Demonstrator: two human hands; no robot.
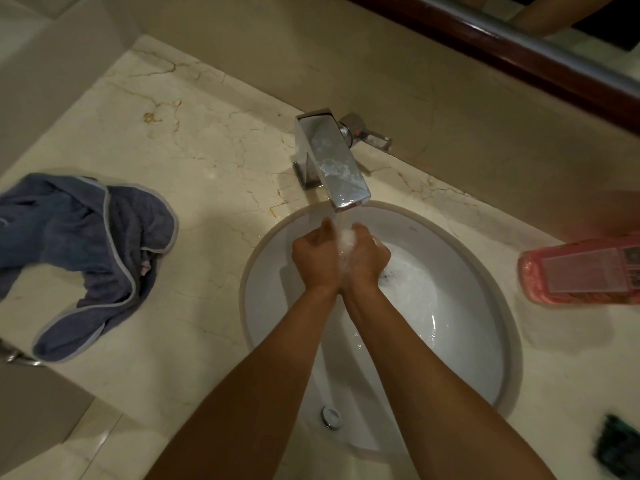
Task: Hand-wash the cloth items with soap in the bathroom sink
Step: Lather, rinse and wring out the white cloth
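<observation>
Over the white sink [478, 344], my left hand [313, 252] and my right hand [369, 252] are cupped against each other under the stream from the chrome faucet [327, 157]. White lather [346, 242] fills the gap between the palms. Both hands' fingers curl inward, and the foam hides whether anything lies inside them. A crumpled blue-grey cloth [86, 244] with a pale border lies on the marble counter [207, 161] to the left, away from both hands. Foamy water pools around the dark drain [389, 275].
A pink soap bottle [581, 271] lies on its side on the counter right of the sink. A dark green object [620, 445] sits at the lower right edge. The faucet handle [370, 135] sticks out to the right. A wood-framed mirror [519, 50] runs along the back wall.
</observation>
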